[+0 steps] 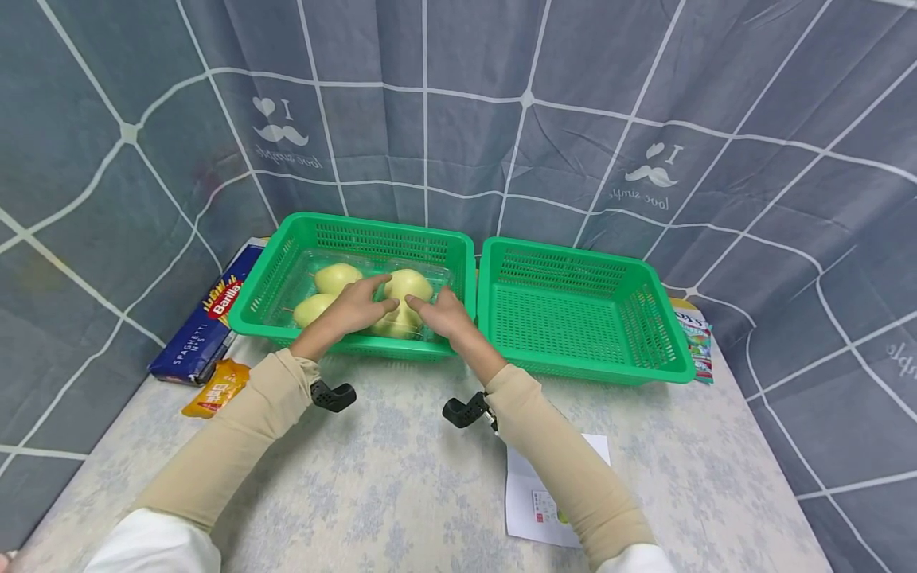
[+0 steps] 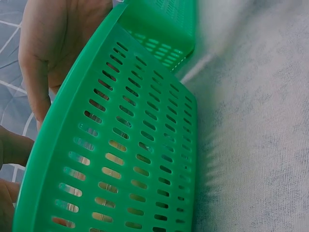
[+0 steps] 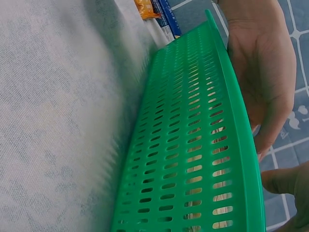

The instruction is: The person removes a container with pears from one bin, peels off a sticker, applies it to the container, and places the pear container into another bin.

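In the head view, several pale yellow-green fruits [image 1: 338, 279] sit in clear plastic boxes inside the left green basket [image 1: 353, 343]. My left hand [image 1: 356, 306] grips the left side of the right-hand plastic box [image 1: 438, 274], thumb over the fruit. From the opposite side my right hand [image 1: 446, 315] holds the same box, its thumb pointing toward the left one. Two fruits [image 1: 407, 285] lie between the hands. In both wrist views the basket wall hides the fingertips; fruit shows as pale patches through its slots.
A second green basket [image 1: 566, 318] stands right of the first. A blue spaghetti box [image 1: 208, 318] and an orange packet [image 1: 218, 387] lie at the left. Behind the right basket is a colourful packet [image 1: 695, 342]. A printed paper sheet [image 1: 526, 493] lies under the right forearm. A grey curtain hangs behind.
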Demonstrator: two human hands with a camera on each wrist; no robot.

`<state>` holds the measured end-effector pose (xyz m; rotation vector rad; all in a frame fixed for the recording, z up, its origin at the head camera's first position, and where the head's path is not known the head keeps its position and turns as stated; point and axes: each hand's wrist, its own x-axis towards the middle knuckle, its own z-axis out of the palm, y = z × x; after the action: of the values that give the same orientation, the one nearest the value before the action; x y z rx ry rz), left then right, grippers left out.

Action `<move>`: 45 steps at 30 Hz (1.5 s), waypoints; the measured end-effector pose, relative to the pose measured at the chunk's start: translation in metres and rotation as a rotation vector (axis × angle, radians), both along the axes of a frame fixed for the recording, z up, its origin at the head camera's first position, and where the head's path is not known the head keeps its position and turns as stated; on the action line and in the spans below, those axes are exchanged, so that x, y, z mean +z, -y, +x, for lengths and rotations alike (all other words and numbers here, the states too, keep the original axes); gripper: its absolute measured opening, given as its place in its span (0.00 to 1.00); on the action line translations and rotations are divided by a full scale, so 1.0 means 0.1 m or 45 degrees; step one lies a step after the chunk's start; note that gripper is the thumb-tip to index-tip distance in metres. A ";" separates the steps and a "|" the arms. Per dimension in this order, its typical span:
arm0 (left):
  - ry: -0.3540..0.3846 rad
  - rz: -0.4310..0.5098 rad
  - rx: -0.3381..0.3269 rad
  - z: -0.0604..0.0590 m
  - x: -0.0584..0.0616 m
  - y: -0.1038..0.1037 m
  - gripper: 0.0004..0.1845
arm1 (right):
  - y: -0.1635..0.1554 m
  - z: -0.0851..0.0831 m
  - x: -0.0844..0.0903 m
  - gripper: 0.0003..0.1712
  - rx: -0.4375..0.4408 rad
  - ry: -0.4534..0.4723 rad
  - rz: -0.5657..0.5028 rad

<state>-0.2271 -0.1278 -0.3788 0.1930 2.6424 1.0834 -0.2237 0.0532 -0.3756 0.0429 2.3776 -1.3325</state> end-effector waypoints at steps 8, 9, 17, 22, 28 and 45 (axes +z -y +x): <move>0.000 -0.042 -0.011 0.00 0.03 -0.01 0.37 | 0.00 -0.01 0.01 0.52 -0.013 -0.001 -0.011; 0.003 -0.048 -0.013 -0.01 0.03 -0.01 0.37 | 0.00 -0.01 0.01 0.53 -0.014 -0.001 -0.010; 0.037 -0.073 -0.034 -0.01 0.04 -0.05 0.38 | 0.00 -0.01 0.00 0.53 -0.010 0.024 -0.005; 0.047 -0.063 -0.019 0.00 0.05 -0.07 0.37 | 0.00 0.00 0.01 0.53 -0.004 0.023 -0.017; 0.070 -0.023 0.015 0.00 0.08 -0.08 0.37 | -0.01 0.01 0.04 0.53 -0.002 0.036 -0.031; 0.041 -0.105 -0.078 -0.04 0.01 -0.07 0.39 | -0.05 0.03 0.11 0.48 -0.024 -0.070 -0.026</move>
<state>-0.2308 -0.1206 -0.3779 0.2358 2.6287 0.9482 -0.2209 0.0586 -0.3646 0.0233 2.4145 -1.3829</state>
